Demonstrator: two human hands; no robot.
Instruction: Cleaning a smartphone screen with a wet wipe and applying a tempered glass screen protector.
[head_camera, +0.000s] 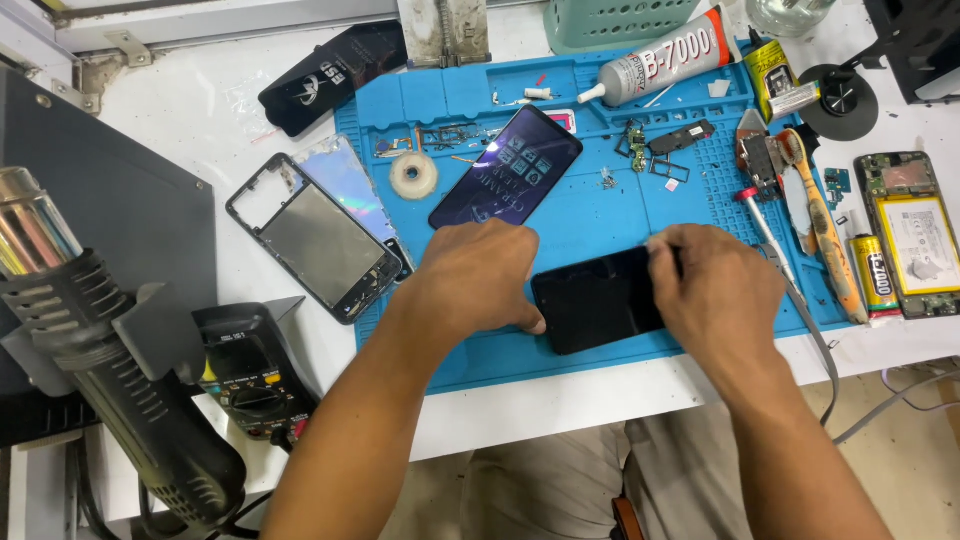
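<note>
Heat gun (110, 390) sits at the far left of the bench, with a black multimeter (250, 375) just beside it and an empty phone frame (315, 240) further in. On the blue work mat (500, 350) the left hand (475, 275) lies flat, fingers spread and relaxed, its fingertips pressing the left end of a black phone (595, 300). That phone lies near the mat's front edge between the two hands, its long axis running left to right and tilted slightly up toward the right. The right hand (715, 290) covers its right end, fingers curled in a pinch at the upper corner; whether anything is gripped there I cannot tell. Both hands touch it, neither nearer than the other.

Counting: one dark screen panel (507, 165) lies behind the left hand, one tape roll (413, 175) beside it, two glue tubes (a white one (665, 60) at the back, a yellow one (875, 275) at the right) and one opened phone with its battery (912, 235) at the far right.
</note>
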